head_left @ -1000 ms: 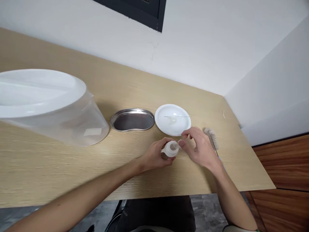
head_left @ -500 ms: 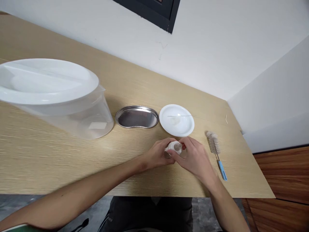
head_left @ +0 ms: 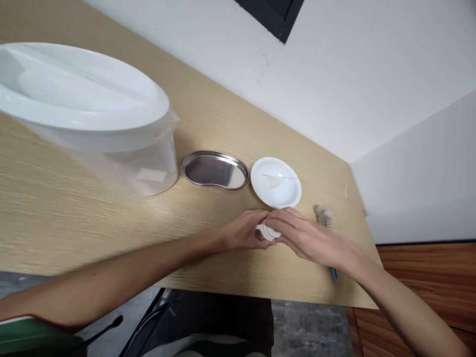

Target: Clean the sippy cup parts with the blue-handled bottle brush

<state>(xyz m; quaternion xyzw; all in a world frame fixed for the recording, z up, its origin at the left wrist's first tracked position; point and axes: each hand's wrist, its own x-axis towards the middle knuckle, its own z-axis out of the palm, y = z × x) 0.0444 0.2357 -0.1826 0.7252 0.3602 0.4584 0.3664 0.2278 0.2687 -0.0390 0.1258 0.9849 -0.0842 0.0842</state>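
While your two hands meet near the table's front edge, the head view shows a white ribbed plastic ring (head_left: 268,233) between them, perhaps a bottle collar; its lower part shows, the rest being covered by your fingers. Your left hand (head_left: 247,230) comes from 9 o'clock, its fingers curled narrowly over the ring, which seems to cradle it; your right hand (head_left: 303,237) reaches across from 3 o'clock, its fingers (head_left: 282,216) laid over the ring and against the left fingers, though you cannot tell whether they grip. On the light wood table (head_left: 208,124), a white plate (head_left: 275,182) sits at 12 o'clock, a steel kidney dish (head_left: 214,169) at 10, a lidded clear plastic tub (head_left: 126,168) further off at 10, and a bottle brush (head_left: 323,215) at 3, its blue handle (head_left: 333,273) at 4.
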